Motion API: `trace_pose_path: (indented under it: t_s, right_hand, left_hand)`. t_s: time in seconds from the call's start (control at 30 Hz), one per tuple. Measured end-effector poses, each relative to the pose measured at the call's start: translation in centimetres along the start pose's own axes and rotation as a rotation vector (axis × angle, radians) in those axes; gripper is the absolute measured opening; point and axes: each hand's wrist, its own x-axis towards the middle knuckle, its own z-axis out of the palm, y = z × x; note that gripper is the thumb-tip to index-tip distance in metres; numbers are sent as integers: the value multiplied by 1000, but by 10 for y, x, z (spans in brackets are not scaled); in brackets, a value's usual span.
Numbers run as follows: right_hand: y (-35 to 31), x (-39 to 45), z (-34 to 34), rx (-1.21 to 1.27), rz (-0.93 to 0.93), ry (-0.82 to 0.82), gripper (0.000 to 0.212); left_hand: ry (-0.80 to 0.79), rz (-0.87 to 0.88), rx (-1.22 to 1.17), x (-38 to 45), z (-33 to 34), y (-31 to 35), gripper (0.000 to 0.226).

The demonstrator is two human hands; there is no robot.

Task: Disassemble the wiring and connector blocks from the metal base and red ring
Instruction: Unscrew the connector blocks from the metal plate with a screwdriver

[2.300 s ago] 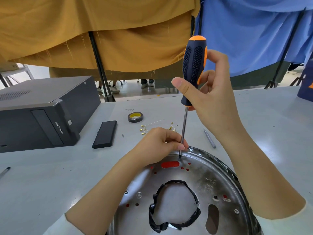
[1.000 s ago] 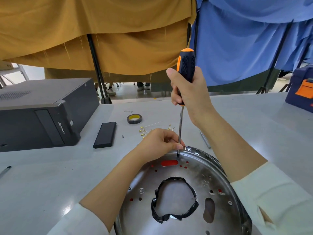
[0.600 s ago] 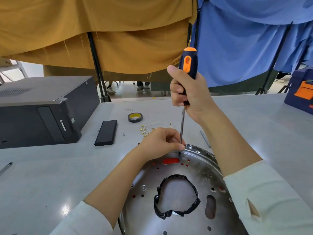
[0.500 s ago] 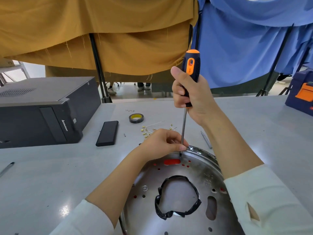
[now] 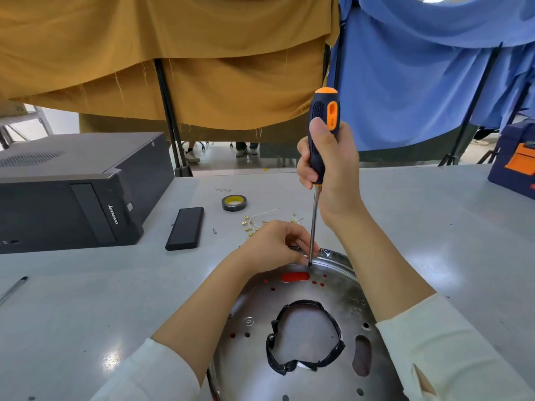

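Two hands work at the far rim of our round shiny metal base (image 5: 333, 290), which lies on the grey table (image 5: 86, 299) with red showing through its holes. Our right hand (image 5: 333, 166) wraps its fingers round the black-and-orange-handled screwdriver (image 5: 320, 146), upright, tip on the base. Our left hand (image 5: 278, 244) curls its fingers at the rim beside the shaft; we cannot tell what they pinch.
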Motion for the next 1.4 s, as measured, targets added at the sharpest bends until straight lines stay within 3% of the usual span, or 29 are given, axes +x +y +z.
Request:
trace_pose_path:
  t_s: [0.13, 0.23, 0.43, 0.77, 0.83, 0.97, 1.1, 1.23, 1.4]
  right_hand:
    - [3, -1, -3, 17, -38, 9, 16]
    - [4, -1, -4, 9, -74, 0, 14]
    - [9, -2, 1, 85, 45, -80, 48]
    - [4, -5, 3, -16, -59, -64, 14]
    - [5, -5, 1, -29, -63, -50, 17]
    - [5, -3, -3, 52, 2, -22, 44]
    - [5, -1, -3, 21, 15, -14, 23]
    - [8, -3, -4, 10, -22, -54, 15]
    - [8, -2, -12, 81, 40, -90, 31]
  left_hand:
    - [55, -15, 46, 2, 0, -3, 51]
    - [50, -23, 98, 3, 2, -5, 53]
    - [43, -32, 96, 3, 3, -5, 49]
    - [48, -34, 118, 3, 5, -6, 49]
    - [47, -32, 123, 3, 4, -6, 51]
    - [46, -28, 143, 3, 4, -6, 50]
    - [51, -34, 142, 4, 4, -6, 50]
    - [50, -25, 141, 3, 4, -6, 49]
    - [50, -24, 147, 3, 4, -6, 51]
